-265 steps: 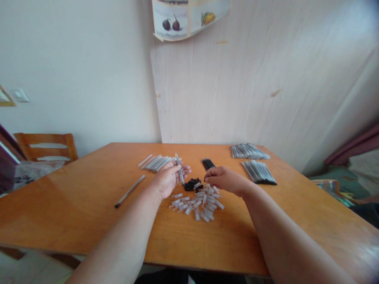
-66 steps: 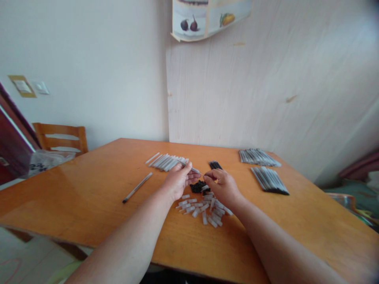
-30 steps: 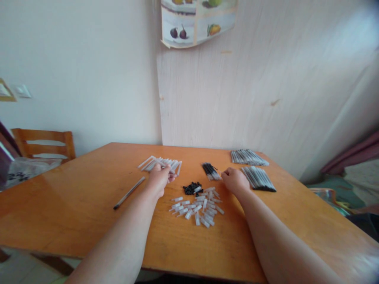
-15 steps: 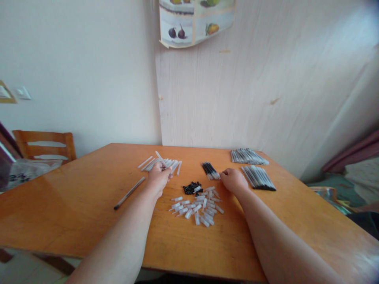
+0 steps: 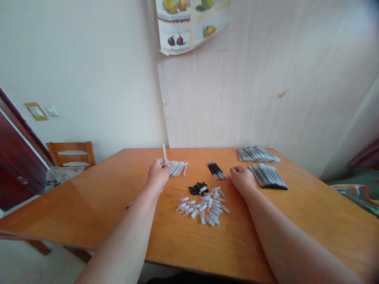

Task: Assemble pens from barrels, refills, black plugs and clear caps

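One white tube (image 5: 164, 153) is being gripped nearly upright by the left hand (image 5: 159, 172) toward the table's (image 5: 183, 248) far edge; beside black refills (image 5: 216, 170), the right hand (image 5: 242, 180) is being held curled, any grip being hidden.

The left hand (image 5: 159, 172) has tipped the white pen tube (image 5: 164, 153) from leaning to almost straight up. Now the left arm (image 5: 127, 236) hides most of the black-tipped pen (image 5: 129, 205).

Pale wall (image 5: 103, 71), fruit poster (image 5: 192, 24) above; wooden chair (image 5: 69, 146) at left; light floor (image 5: 56, 264) below.
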The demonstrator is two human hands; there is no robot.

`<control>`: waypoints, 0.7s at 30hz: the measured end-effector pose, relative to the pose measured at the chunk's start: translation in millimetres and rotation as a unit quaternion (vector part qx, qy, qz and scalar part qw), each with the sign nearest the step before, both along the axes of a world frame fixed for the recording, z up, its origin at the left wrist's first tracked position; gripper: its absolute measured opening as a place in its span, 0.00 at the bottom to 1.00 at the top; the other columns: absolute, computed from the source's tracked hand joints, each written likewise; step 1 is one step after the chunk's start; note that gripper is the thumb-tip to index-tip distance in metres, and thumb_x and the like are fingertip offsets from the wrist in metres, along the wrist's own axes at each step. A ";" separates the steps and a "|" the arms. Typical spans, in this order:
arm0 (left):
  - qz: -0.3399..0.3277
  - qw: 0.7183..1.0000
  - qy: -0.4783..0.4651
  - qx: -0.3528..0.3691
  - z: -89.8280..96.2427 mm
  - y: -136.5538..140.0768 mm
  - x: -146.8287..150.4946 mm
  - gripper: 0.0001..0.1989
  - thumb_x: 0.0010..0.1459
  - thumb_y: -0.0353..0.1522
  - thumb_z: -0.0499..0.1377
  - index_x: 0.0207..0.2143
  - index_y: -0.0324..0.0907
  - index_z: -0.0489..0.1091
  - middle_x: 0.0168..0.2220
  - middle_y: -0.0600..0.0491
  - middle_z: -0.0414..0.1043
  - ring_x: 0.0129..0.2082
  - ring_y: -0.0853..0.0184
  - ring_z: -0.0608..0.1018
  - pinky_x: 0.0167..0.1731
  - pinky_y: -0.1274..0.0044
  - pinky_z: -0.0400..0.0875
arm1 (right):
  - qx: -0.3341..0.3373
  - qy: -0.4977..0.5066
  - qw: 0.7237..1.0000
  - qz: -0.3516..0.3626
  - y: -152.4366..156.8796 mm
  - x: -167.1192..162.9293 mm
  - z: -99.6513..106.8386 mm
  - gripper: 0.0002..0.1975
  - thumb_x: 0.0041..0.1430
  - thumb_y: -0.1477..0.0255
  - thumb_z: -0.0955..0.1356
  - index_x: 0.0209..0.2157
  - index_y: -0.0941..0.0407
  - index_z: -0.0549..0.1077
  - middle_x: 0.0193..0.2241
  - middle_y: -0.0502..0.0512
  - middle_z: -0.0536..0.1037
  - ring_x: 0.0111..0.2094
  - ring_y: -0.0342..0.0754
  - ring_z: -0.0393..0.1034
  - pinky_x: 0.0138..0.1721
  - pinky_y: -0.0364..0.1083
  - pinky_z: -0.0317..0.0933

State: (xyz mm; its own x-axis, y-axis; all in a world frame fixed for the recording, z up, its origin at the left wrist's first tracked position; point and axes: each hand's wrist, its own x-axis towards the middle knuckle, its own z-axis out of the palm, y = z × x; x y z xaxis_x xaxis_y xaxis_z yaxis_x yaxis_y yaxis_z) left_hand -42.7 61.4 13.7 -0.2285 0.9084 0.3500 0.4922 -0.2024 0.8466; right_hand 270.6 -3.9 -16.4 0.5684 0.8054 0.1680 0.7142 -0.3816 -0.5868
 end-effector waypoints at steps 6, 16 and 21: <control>0.055 0.988 0.142 -0.020 15.6 13.3 -29.2 0.09 0.52 0.34 0.59 0.36 0.39 0.71 0.34 0.48 0.77 0.31 0.67 0.77 0.30 0.79 0.66 | -0.005 0.028 1.000 -0.009 -0.8 -2.2 1.0 0.22 0.58 0.59 0.59 0.40 0.55 0.79 0.37 0.62 0.80 0.40 0.54 0.73 0.33 0.44 0.59; 0.056 0.929 0.355 -0.086 13.1 38.0 -61.9 0.09 0.52 0.34 0.58 0.33 0.41 0.77 0.36 0.45 0.79 0.37 0.61 0.78 0.33 0.77 0.65 | -0.003 0.025 1.000 -0.002 -0.3 -1.8 -0.3 0.22 0.58 0.59 0.59 0.39 0.56 0.79 0.37 0.62 0.80 0.39 0.54 0.73 0.31 0.44 0.58; 0.048 0.916 0.385 -0.104 7.2 42.7 -57.8 0.09 0.51 0.32 0.58 0.29 0.40 0.78 0.34 0.42 0.79 0.36 0.58 0.78 0.33 0.74 0.65 | -0.007 0.022 1.000 -0.002 0.2 -2.4 -1.4 0.23 0.58 0.58 0.59 0.39 0.55 0.79 0.38 0.62 0.80 0.39 0.54 0.73 0.31 0.44 0.57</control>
State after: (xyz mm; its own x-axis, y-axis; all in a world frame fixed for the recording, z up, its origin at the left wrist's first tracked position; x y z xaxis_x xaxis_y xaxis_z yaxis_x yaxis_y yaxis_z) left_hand -100.5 104.1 20.9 -0.0690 0.9624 0.2629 0.9664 -0.0009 0.2572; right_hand 268.2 -3.7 -17.8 0.5777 0.8056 0.1313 0.6862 -0.3921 -0.6127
